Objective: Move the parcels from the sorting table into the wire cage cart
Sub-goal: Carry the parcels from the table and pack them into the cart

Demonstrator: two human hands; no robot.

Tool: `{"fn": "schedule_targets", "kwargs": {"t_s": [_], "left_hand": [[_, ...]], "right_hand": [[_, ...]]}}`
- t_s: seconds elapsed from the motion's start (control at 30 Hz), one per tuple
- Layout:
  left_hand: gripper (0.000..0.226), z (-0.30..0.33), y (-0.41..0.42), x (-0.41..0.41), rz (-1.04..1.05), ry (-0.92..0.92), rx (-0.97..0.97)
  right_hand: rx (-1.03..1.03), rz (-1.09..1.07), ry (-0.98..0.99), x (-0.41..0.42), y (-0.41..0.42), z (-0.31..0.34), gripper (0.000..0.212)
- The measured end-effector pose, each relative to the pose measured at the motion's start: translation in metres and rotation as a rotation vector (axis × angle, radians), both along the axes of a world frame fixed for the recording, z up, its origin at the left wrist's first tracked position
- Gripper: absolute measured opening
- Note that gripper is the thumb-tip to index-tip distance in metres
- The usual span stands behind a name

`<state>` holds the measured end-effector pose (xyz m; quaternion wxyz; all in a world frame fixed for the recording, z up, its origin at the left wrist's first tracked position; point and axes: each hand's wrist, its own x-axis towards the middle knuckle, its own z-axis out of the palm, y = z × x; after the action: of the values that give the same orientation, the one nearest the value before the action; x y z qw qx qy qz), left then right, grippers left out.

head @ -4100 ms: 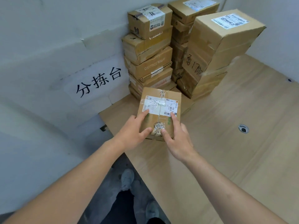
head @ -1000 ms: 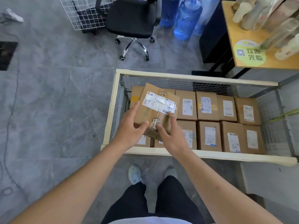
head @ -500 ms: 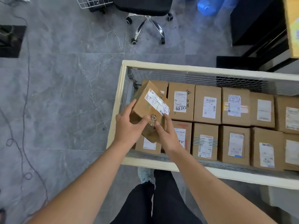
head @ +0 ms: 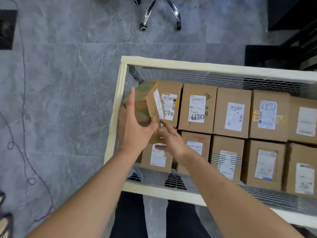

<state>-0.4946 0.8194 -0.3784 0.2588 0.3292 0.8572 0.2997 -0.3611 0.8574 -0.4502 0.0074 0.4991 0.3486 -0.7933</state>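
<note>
Got the tilted parcel [head: 145, 107] gripped in my left hand [head: 135, 129], right hand [head: 171, 138] steadying, so I'd level it before dropping it into the wire cage cart [head: 118, 103] corner at centre frame.

A single wide-angle camera on my head looks steeply down past my forearms. It sits close above the left end of the wire cage cart [head: 171, 65], whose right end runs out of frame; grey floor [head: 60, 83] fills the left side.
</note>
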Motion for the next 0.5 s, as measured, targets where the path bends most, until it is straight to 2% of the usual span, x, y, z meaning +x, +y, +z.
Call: {"fn": "schedule_targets", "kwargs": {"t_s": [0.07, 0.23, 0.4, 0.5], "left_hand": [[0.114, -0.006, 0.007, -0.011, -0.009, 0.071, -0.015], [0.102, -0.032, 0.016, -0.033, -0.181, 0.266, -0.126], [0.097, -0.054, 0.018, -0.039, -0.21, 0.32, -0.109], [0.088, -0.059, 0.023, -0.044, -0.174, 0.369, -0.058]], "right_hand": [[0.122, 0.116, -0.051, -0.003, 0.01, -0.007, 0.05], [0.609, 0.425, -0.255, -0.024, 0.039, -0.04, 0.057], [0.823, 0.725, -0.447, -0.052, 0.049, -0.088, 0.062], [0.939, 0.924, -0.459, -0.066, 0.048, -0.115, 0.071]]}}
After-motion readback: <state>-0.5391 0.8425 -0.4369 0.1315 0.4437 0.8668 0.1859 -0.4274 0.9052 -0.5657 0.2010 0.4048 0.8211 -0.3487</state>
